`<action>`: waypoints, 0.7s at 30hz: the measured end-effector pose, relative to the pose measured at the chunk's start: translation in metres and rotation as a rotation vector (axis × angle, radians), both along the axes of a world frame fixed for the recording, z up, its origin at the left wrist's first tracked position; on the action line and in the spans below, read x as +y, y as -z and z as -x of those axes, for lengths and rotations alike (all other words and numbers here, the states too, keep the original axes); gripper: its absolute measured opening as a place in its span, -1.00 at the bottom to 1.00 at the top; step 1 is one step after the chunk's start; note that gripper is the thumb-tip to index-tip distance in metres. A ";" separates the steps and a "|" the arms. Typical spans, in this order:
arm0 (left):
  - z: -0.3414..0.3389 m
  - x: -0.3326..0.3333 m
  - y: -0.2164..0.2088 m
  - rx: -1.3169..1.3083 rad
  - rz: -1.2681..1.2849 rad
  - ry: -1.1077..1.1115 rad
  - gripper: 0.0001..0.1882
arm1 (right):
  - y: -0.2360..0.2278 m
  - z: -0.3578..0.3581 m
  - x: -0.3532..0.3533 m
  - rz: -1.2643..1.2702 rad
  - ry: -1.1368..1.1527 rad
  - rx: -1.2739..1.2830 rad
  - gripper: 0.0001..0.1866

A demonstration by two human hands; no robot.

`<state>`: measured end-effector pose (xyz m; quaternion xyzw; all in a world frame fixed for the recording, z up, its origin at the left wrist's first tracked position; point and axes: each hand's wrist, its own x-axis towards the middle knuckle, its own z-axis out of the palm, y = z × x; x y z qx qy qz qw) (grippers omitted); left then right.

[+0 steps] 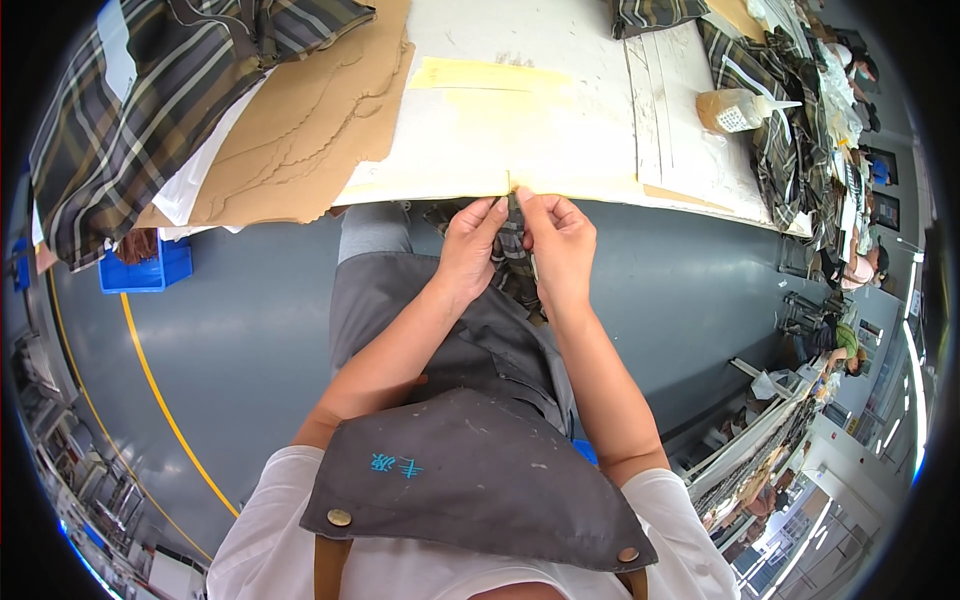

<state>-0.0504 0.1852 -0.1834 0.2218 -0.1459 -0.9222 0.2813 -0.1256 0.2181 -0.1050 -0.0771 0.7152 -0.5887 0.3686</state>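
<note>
At the near edge of the work table (590, 130), both my hands are pinched on a piece of dark plaid fabric (515, 258). My left hand (468, 245) grips its upper part from the left, thumb against bent fingers. Close beside it on the right, my right hand (562, 240) is closed on the same cloth, its thumb tip at the table edge. The fabric hangs down between the hands in front of my apron. What exactly lies between the fingertips is too small to make out.
Brown cardboard (300, 130) covers the table's left part, with a striped plaid garment (150, 110) over it. At the right stand a spouted bottle (728, 110) and crumpled plaid cloth (775, 160). A blue bin (150, 268) sits below left. Other people are at the far right.
</note>
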 end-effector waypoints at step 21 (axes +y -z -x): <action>-0.010 0.007 -0.007 -0.052 -0.001 0.018 -0.84 | -0.017 0.003 0.034 0.003 -0.325 -0.099 -0.66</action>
